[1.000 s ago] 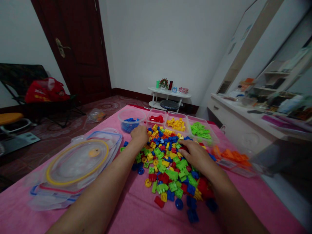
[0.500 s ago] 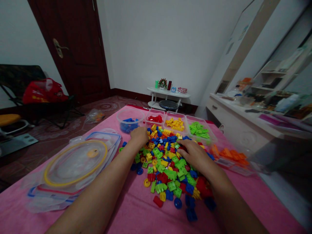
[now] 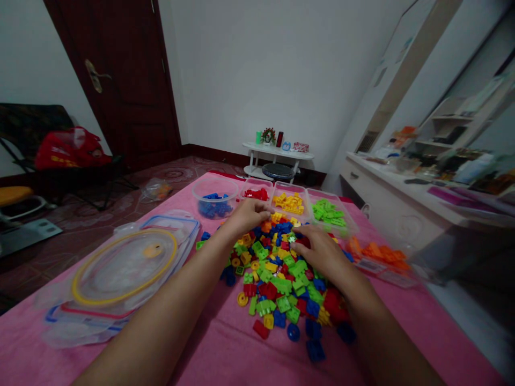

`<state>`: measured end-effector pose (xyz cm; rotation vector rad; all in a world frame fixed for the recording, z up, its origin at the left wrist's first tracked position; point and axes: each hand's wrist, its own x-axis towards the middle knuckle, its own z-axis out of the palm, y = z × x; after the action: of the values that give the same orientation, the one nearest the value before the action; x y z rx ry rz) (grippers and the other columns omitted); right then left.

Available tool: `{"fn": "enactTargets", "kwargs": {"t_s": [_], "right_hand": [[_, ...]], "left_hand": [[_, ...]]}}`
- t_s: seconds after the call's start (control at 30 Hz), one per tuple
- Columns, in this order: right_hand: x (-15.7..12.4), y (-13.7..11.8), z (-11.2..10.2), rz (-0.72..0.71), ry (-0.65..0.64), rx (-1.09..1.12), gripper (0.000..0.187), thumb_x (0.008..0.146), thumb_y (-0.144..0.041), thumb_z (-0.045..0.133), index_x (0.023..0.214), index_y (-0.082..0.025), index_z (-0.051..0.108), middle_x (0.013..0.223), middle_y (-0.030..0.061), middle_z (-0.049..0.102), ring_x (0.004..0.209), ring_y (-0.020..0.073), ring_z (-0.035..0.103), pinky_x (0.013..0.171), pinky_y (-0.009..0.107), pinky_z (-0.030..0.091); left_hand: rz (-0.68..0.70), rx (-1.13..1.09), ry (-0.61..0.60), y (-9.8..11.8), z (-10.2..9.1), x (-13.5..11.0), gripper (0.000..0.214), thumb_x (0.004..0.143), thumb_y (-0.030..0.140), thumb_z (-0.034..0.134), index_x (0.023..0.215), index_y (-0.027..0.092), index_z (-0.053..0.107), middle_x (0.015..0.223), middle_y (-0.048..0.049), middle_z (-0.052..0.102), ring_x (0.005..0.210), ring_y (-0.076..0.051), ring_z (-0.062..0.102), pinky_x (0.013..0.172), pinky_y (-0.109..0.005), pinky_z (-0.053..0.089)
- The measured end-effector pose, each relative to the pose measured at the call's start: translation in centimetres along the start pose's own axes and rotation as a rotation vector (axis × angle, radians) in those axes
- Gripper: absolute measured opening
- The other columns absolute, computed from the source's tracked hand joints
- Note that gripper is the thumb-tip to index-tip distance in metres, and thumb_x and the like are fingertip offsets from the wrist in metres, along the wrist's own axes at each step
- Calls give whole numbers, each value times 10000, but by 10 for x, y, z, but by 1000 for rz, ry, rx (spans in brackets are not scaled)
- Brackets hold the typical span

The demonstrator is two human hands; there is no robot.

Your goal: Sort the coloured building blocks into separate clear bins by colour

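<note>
A heap of mixed toy building bricks (image 3: 281,284) in red, yellow, green, blue and orange lies on the pink cloth. My left hand (image 3: 250,215) is above the heap's far left edge, just in front of the tub of red bricks (image 3: 256,194). Its fingers are curled and point right; anything in them is hidden. On the right of the heap rests my right hand (image 3: 322,249), thumb and forefinger apart, beside a green brick (image 3: 291,238). Behind stand tubs of blue bricks (image 3: 215,206), yellow bricks (image 3: 288,202) and green bricks (image 3: 329,212).
Clear lids (image 3: 124,268) with coloured rims are stacked on the left of the pink cloth (image 3: 217,343). A tub of orange bricks (image 3: 382,255) stands at the right. Farther off are a white side table (image 3: 277,151), a dresser (image 3: 386,198) and a dark red door (image 3: 129,80).
My left hand has moved right, from beside the blue tub to in front of the red one. My right hand has stayed nearly in place on the heap.
</note>
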<state>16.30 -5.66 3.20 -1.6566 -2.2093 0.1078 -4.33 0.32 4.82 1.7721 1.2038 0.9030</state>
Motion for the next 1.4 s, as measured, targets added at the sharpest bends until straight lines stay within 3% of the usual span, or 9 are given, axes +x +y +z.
{"fn": "enactTargets", "kwargs": {"t_s": [0.13,0.27,0.47,0.57,0.7,0.77,0.83,1.1,1.4], "right_hand": [[1,-11,-3,27,181,262,616,721,-349,674,1289,-189,499,1289,110,550,1079,242,575,933,383,449],[1,-23,-9,37,147,604,550,741,-286,635,1271,-214,510,1140,74,633,741,147,640,674,276,520],[1,-27,-13,79,259,624,424,744,-276,593,1149,-150,595,917,71,673,565,108,559,526,232,456],[2,-24,-14,97,319,577,371,703,-300,640,1039,-144,624,820,55,664,548,114,547,505,233,435],[2,-22,-17,148,411,552,349,651,-313,693,944,-135,634,755,40,634,547,117,532,499,235,417],[2,-21,-18,168,424,585,343,649,-340,701,911,-130,632,727,33,615,538,115,521,495,237,410],[3,-20,-17,167,423,623,339,652,-371,703,879,-130,630,711,29,601,538,115,516,496,239,407],[3,-20,-13,164,408,650,372,655,-419,708,877,-128,638,700,29,596,540,116,512,501,245,406],[3,-18,-10,134,394,642,336,668,-393,708,876,-135,653,690,26,601,553,120,518,506,241,410]], "left_hand": [[5,-406,-156,19,20,-9,180,755,155,589,894,106,693,762,-43,700,636,-105,609,623,-212,477],[25,-606,-118,24,28,-12,170,725,185,635,864,101,687,808,-58,695,700,-113,620,663,-214,468],[15,-760,-53,12,37,-4,176,710,153,646,876,97,662,880,-67,681,746,-119,633,718,-247,499],[75,-568,38,-1,42,2,192,747,150,605,929,121,661,923,-71,691,825,-157,644,778,-306,512],[249,229,240,-23,40,8,261,762,81,528,951,160,690,1051,-79,677,1034,-213,576,960,-376,423],[275,555,226,-31,38,8,291,782,84,493,972,177,693,1085,-80,665,1081,-236,537,971,-398,398],[268,722,175,-36,37,6,311,813,101,452,992,194,688,1087,-72,662,1078,-242,527,940,-401,405],[256,866,88,-42,39,6,450,840,128,407,1243,263,555,1370,-15,491,1219,-248,395,979,-415,350],[330,885,48,-38,38,10,359,789,95,470,1027,247,691,1031,-67,645,1033,-224,512,882,-358,390]]}}
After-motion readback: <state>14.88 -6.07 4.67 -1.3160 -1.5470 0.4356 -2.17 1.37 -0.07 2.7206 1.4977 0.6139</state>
